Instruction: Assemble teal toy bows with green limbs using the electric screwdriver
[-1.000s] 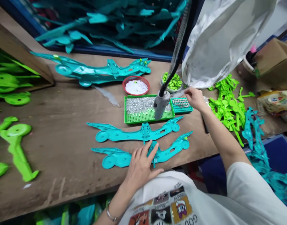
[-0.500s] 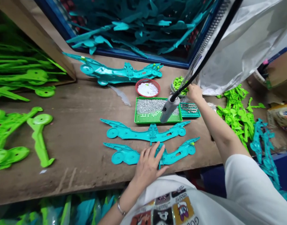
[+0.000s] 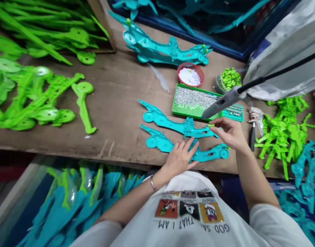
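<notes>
Two long teal plastic parts lie side by side on the brown table. My left hand [image 3: 180,156] rests with fingers spread on the middle of the nearer teal part [image 3: 160,140]. Over the right end of the farther teal part [image 3: 167,123], my right hand [image 3: 231,132] pinches a small green piece [image 3: 211,125] between thumb and forefinger. Behind them is a green tray [image 3: 189,109] of small silvery pieces, with a grey tool [image 3: 221,102] on a black cable hanging over it. A tub of small green pieces [image 3: 231,79] stands behind the tool.
A red basket [image 3: 180,76] of white material and stacked teal parts [image 3: 162,51] sit at the back. Green parts [image 3: 44,92] pile up at the left, more [image 3: 288,130] at the right. A black-handled tool [image 3: 252,136] lies right of my right hand. Teal pieces [image 3: 62,212] fill a bin below.
My right hand has come back from the tub of green pieces to the farther teal part, now with a small green piece. My left hand stays on the nearer part. The view has shifted.
</notes>
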`<state>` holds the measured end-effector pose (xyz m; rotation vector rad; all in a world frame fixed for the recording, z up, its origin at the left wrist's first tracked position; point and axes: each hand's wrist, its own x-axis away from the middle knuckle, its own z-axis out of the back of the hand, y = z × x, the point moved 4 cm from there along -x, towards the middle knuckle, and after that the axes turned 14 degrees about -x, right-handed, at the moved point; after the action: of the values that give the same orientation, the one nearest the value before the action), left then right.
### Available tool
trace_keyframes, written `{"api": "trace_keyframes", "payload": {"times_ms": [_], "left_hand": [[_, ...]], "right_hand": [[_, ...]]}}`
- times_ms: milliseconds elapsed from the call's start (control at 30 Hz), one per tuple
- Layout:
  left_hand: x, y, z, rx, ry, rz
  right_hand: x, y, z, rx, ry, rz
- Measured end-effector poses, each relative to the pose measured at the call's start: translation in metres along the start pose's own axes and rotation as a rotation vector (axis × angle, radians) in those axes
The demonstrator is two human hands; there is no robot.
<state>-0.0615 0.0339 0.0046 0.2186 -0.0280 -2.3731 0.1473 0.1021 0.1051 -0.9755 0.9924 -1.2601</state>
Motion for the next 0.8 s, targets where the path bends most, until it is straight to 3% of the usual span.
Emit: {"api": "trace_keyframes", "payload": {"times_ms": [167, 333, 533, 800], "left_hand": [[-0.002, 0.001, -0.006, 0.079, -0.001, -0.003], [0.0, 0.002, -0.01, 0.093, 0.044, -0.032], [0.001, 0.002, -0.005, 0.078, 0.032, -0.031], [0.001, 0.006, -0.02, 0.177, 0.032, -0.017]], "right_hand": [[-0.003, -0.021, -0.081, 0.062, -0.159, 0.126], [-0.012, -0.027, -0.137, 0.088, -0.338, 0.272], [-0.02, -0.018, -0.173, 0.171, -0.318, 0.308], [-0.024, 0.004, -0.194, 0.178, -0.377, 0.311]]}}
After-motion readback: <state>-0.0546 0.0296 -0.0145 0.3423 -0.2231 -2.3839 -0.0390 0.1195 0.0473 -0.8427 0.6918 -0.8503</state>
